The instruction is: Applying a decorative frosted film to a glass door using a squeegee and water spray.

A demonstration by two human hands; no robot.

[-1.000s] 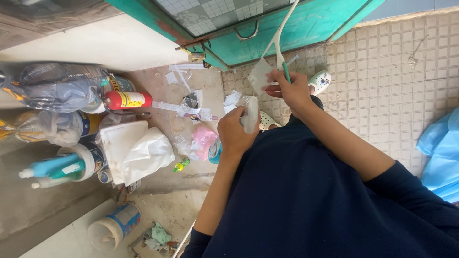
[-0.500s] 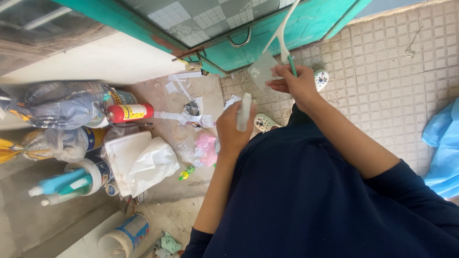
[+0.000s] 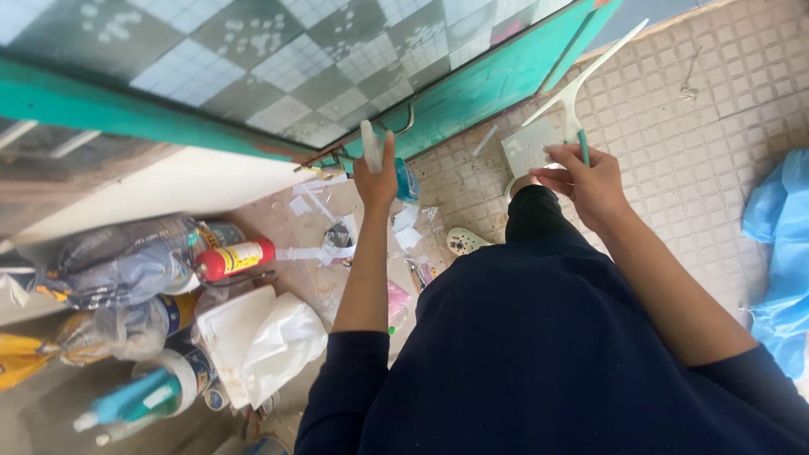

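Note:
My left hand (image 3: 377, 181) is raised toward the teal-framed patterned glass panel (image 3: 253, 59) and grips a spray bottle (image 3: 406, 179); its white nozzle sticks up above my fingers and its blue body shows beside my wrist. My right hand (image 3: 590, 181) holds a window squeegee (image 3: 581, 88) with a white blade and teal handle, together with a pale folded cloth (image 3: 531, 147). Both arms reach out of dark navy sleeves over the tiled floor (image 3: 716, 152).
On the left lie a red spray can (image 3: 234, 258), plastic bags of bottles (image 3: 118, 270), a white tissue pack (image 3: 261, 337) and a blue-nozzled bottle (image 3: 143, 396). Paper scraps and a pale clog (image 3: 465, 242) litter the floor. A blue plastic sheet (image 3: 779, 253) is at right.
The view tilted up toward the glass panel. My left hand lifted the spray bottle from chest height up to the glass. My right hand stayed on the squeegee and cloth.

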